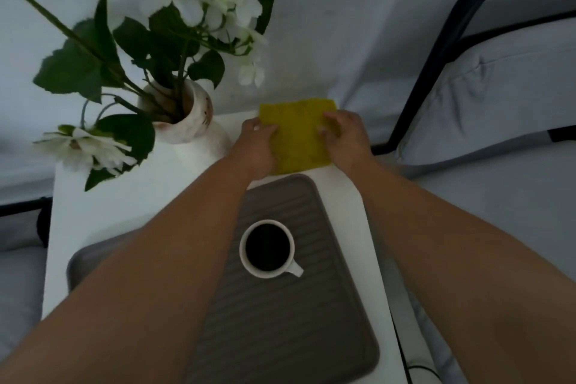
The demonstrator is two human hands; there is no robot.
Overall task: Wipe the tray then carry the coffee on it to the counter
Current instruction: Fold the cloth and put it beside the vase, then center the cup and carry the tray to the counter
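Fingers point(268, 128) of your left hand point(257, 146) and right hand point(344, 135) curl onto opposite edges of one yellow cloth point(297, 134), gripping it at the table's point(124, 212) far edge, just beyond one grey ribbed tray point(280, 321). One white cup of coffee point(268, 248) stands mid-tray; one vase point(184, 117) of flowers occupies the far left corner

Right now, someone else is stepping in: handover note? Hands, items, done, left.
Left hand and right hand: both on the yellow cloth, fingers curled at its side edges, on the white table beyond the tray.
Grey tray: on the table, white cup of coffee already standing on it.
Done: cup on tray.
Left: carry tray to counter. Whether wiping is finished, can't tell.
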